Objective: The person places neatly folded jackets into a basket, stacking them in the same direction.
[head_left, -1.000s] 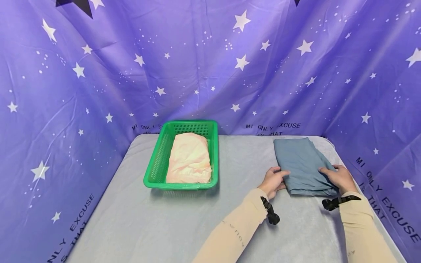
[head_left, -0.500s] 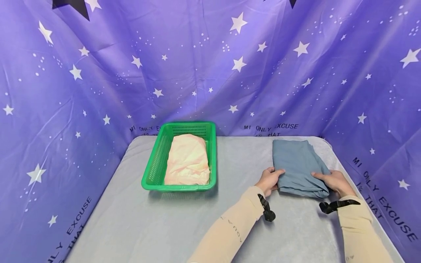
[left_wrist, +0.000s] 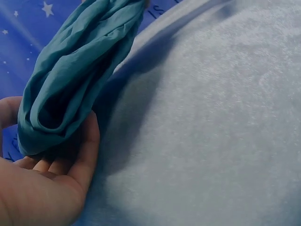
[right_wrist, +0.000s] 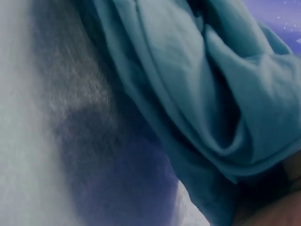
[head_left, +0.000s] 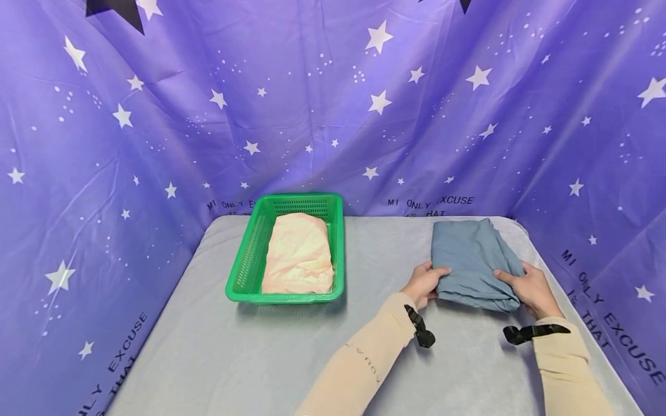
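A folded blue-grey cloth (head_left: 470, 260) is at the right of the table, its layers stacked with loops at the near edge. My left hand (head_left: 423, 283) grips its left edge, thumb on top; in the left wrist view the fingers (left_wrist: 87, 150) curl beneath the folds. On the opposite side my right hand (head_left: 531, 289) holds the right edge, thumb lying over the top. Only a bit of that hand shows in the right wrist view, under the draped cloth (right_wrist: 188, 94). The cloth's near end is raised, with a shadow on the table below.
A green plastic basket (head_left: 338, 248) stands at the middle left of the grey-covered table (head_left: 218, 358), holding a folded pale pink cloth (head_left: 299, 254). A purple star-printed curtain (head_left: 312, 104) encloses the back and sides.
Both hands have shifted slightly left with the blue-grey cloth, and the left hand has come further onto its edge. The cloth's near end has come up a little. The basket stays put.
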The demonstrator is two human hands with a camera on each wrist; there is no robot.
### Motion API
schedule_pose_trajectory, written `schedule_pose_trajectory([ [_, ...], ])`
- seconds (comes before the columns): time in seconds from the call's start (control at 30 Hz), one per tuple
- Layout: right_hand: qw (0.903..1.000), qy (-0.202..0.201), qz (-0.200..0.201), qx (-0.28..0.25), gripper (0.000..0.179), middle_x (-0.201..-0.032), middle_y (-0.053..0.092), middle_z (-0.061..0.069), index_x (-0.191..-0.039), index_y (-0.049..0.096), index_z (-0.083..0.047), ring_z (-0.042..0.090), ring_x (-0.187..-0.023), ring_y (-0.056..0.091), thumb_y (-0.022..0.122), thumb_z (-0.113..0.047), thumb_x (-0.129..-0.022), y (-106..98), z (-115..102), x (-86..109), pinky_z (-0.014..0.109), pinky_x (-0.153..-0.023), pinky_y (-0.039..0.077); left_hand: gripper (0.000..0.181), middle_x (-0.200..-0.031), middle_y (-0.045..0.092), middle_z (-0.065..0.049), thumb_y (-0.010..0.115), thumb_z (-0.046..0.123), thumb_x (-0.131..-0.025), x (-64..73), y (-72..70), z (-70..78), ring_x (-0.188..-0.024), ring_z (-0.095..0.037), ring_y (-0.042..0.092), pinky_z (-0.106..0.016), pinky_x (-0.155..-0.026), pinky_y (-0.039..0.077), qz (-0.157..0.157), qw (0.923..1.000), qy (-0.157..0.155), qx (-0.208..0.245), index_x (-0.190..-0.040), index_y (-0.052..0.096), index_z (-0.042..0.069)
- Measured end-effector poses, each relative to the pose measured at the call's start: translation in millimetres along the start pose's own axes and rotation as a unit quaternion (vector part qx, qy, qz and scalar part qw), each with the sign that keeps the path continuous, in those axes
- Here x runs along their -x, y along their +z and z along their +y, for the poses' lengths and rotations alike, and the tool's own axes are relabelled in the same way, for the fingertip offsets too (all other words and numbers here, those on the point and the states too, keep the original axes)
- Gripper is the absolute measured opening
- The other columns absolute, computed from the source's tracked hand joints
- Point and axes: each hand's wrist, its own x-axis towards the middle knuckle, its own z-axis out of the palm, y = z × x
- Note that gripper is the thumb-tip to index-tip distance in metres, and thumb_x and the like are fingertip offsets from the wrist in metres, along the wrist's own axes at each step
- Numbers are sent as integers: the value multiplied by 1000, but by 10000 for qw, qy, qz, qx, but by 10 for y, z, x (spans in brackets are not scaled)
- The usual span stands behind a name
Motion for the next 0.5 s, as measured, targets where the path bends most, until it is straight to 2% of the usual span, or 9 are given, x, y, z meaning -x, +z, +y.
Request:
schedule_pose_trajectory([
  [0.1, 9998, 26, 97, -162, 68, -99, 61, -18, -143, 48, 10, -15, -80, 51, 68, -37, -98, 9, -62, 28, 12, -68, 48, 33, -103, 69, -2, 74, 22, -93, 18, -3, 55, -89, -19, 67, -43, -80, 58, 60, 9999, 126, 21, -126, 68, 21],
  [0.2, 9992, 36, 264, -296, 66, -94, 53, -29, -141, 50, 9, -16, -81, 50, 70, -36, -97, 23, -130, 59, 11, -69, 47, 35, -102, 69, -1, 75, 23, -91, 51, -13, 118, -86, -18, 66, -41, -77, 57, 149, 9997, 193, -6, -125, 68, 23],
  [0.33, 9982, -47, 458, -387, 63, -91, 50, -34, -138, 53, 9, -16, -81, 50, 72, -35, -96, 60, -220, 112, 10, -69, 46, 39, -105, 69, 1, 75, 27, -91, 122, -56, 191, -87, -18, 67, -39, -75, 57, 260, 9992, 281, -137, -130, 66, 25],
  [0.5, 9975, -262, 424, -498, 62, -92, 51, -35, -136, 55, 9, -15, -84, 51, 72, -35, -96, 128, -344, 157, 10, -71, 46, 37, -109, 70, 1, 75, 28, -93, 231, -131, 288, -92, -20, 69, -44, -83, 58, 518, 9970, 487, -299, -129, 66, 22],
])
